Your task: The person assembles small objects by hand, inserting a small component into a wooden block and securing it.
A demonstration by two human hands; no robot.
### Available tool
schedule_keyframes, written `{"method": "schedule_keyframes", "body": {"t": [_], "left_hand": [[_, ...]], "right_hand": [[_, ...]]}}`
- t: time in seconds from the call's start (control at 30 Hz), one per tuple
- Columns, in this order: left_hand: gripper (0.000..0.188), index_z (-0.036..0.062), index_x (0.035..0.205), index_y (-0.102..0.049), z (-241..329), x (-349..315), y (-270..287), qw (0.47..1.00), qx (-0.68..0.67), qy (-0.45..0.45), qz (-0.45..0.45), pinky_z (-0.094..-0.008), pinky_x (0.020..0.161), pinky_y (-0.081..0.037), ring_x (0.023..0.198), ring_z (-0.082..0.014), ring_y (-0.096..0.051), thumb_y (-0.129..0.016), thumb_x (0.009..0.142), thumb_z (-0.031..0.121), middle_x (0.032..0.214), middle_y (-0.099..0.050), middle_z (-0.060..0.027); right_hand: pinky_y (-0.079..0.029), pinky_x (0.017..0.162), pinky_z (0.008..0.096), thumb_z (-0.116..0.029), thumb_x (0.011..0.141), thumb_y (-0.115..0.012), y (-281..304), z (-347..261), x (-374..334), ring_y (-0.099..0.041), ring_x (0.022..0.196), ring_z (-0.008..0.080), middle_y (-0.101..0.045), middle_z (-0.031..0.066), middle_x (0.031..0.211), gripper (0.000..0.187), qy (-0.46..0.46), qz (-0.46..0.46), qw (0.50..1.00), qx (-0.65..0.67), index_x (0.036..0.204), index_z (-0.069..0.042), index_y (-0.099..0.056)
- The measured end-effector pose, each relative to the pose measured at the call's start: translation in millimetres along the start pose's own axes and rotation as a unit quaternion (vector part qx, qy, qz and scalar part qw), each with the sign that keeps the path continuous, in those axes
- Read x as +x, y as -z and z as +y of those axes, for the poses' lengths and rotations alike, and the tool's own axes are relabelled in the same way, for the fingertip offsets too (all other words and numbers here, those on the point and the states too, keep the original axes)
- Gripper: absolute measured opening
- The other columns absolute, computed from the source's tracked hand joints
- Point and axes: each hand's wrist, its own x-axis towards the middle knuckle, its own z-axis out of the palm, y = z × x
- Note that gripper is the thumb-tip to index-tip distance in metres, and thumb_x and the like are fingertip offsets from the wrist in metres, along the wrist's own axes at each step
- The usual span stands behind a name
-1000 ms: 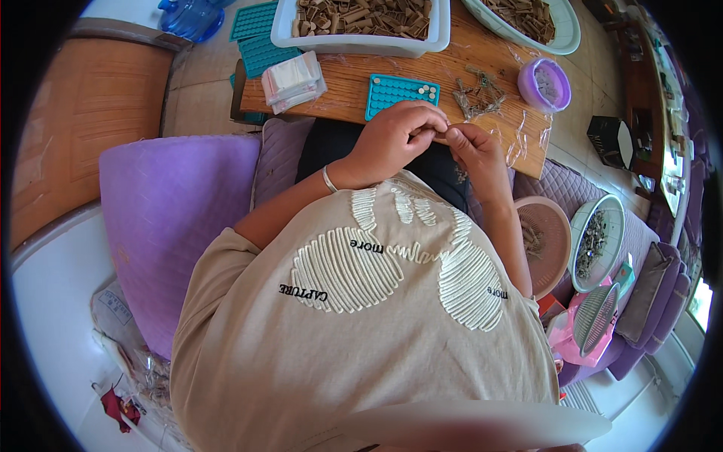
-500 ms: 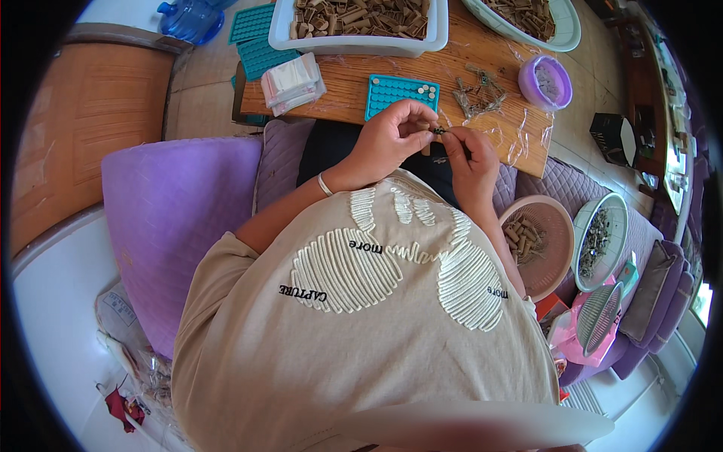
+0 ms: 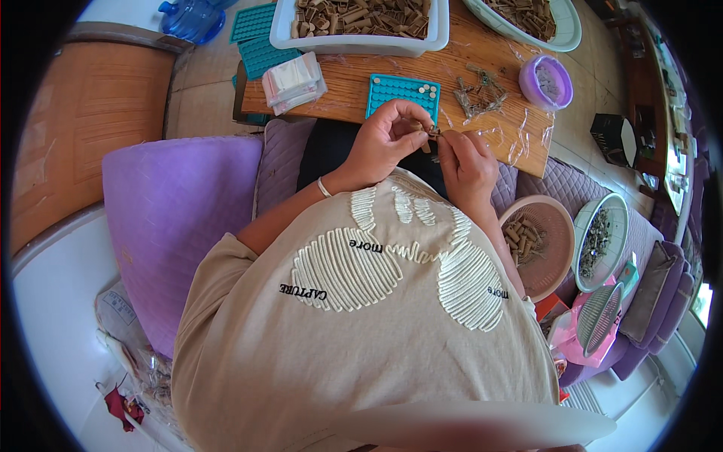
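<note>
Close to the table's front edge, my left hand [image 3: 385, 147] is closed, its thumb and fingers pinching a small brown tube-like piece [image 3: 425, 148]. A tiny dark piece [image 3: 434, 132] sits between the fingertips of both hands; its kind is too small to make out. My right hand [image 3: 470, 164] is closed too, thumb and forefinger pinched at that dark piece. Just beyond the hands lies a turquoise dimpled tray [image 3: 392, 92] with several small pale discs at its right side. A tangled heap of thin brownish strands or clips [image 3: 482, 94] lies right of the tray.
A white bin [image 3: 361, 45] of brown pieces stands on the wooden table [image 3: 339, 75], beside a stack of clear packets [image 3: 294, 83]. Farther right are a purple bowl [image 3: 525, 83] and a pale basket [image 3: 576, 41]. A pink basket [image 3: 561, 264] and pale green basket [image 3: 621, 233] rest on the sofa.
My fingers have shifted slightly around the tiny dark piece. My right hand has turned a little, its fingers more curled; my left hand keeps its place.
</note>
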Motion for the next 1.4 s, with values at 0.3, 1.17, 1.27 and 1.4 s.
{"method": "schedule_keyframes", "body": {"t": [0.3, 1.17, 1.27, 1.4], "left_hand": [[0.041, 0.0035, 0.127, -0.05, 4, -2, 0, 0.993, 0.103, -0.052, -0.018, -0.0291, 0.097, -0.045, 0.113, -0.0155, -0.056, -0.057, 0.088, -0.008, 0.125, -0.057, -0.0082], [0.034, 0.0002, 0.126, -0.049, 1, -7, 10, 0.998, -0.025, 0.055, -0.015, -0.0307, 0.103, -0.041, 0.118, -0.0179, -0.053, -0.051, 0.092, -0.005, 0.127, -0.054, -0.0111], [0.029, 0.0013, 0.122, -0.052, -5, -8, 13, 0.989, -0.114, 0.095, 0.008, -0.031, 0.102, -0.043, 0.114, -0.017, -0.055, -0.052, 0.092, -0.002, 0.123, -0.056, -0.0106], [0.024, 0.0025, 0.116, -0.055, -5, -8, 14, 0.986, -0.131, 0.093, 0.032, -0.0313, 0.098, -0.047, 0.111, -0.0174, -0.057, -0.055, 0.093, 0.001, 0.118, -0.059, -0.0095]], "right_hand": [[-0.046, 0.063, 0.0355, -0.008, 0.082, -0.067, 1, -10, 6, -0.06, 0.072, 0.0266, -0.062, 0.012, 0.076, 0.008, -0.13, -0.073, 0.972, 0.181, 0.086, -0.002, -0.065], [-0.05, 0.062, 0.0368, -0.01, 0.08, -0.07, -12, -19, 0, -0.061, 0.073, 0.0276, -0.06, 0.0091, 0.085, 0.025, -0.023, -0.087, 0.995, 0.039, 0.104, -0.011, -0.066], [-0.05, 0.063, 0.0372, -0.011, 0.081, -0.069, -18, -18, -5, -0.061, 0.075, 0.028, -0.06, 0.0085, 0.085, 0.023, -0.017, -0.071, 0.997, 0.017, 0.103, -0.011, -0.066], [-0.05, 0.061, 0.0345, -0.006, 0.079, -0.07, -21, -17, -8, -0.061, 0.071, 0.0251, -0.06, 0.0093, 0.083, 0.024, -0.042, -0.051, 0.994, 0.085, 0.102, -0.006, -0.064]]}}
